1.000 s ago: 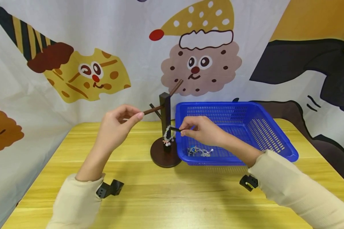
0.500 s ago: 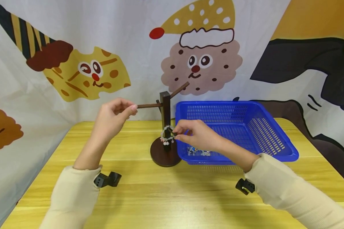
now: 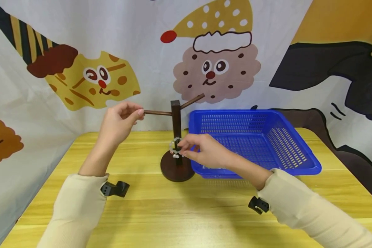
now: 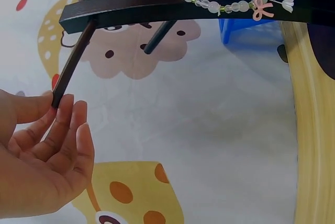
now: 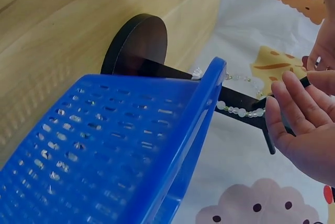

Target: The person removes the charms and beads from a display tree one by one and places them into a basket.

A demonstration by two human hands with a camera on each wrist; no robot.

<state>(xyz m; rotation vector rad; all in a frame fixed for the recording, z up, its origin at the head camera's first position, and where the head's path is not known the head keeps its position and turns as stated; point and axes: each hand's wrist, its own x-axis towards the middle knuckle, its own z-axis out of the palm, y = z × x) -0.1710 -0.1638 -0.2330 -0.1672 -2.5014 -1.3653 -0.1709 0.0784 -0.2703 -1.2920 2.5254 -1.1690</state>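
Note:
A dark wooden stand [image 3: 176, 125] with several pegs rises from a round base [image 3: 176, 174]. My left hand [image 3: 117, 120] pinches the tip of its upper left peg [image 3: 158, 112] between thumb and fingers. On a lower peg hangs a beaded bracelet [image 4: 242, 7] of clear and whitish beads, with a pink bow charm and white flower charms. My right hand [image 3: 206, 150] is at that lower peg, and in the right wrist view thumb and fingers pinch the peg's end [image 5: 304, 81]. Fingers partly cover the peg and bracelet in the head view.
Right of the stand, close to its base, is a blue perforated basket [image 3: 297, 137]. Shiny beaded pieces show through its wall [image 5: 57, 140] in the right wrist view. A printed cartoon cloth [image 3: 155, 69] hangs behind the wooden table [image 3: 173, 220].
The stand's pegs have swung round: the left peg now points straight left and the lower one toward me. My left hand moved left and up, my right hand left, the bracelet slightly left.

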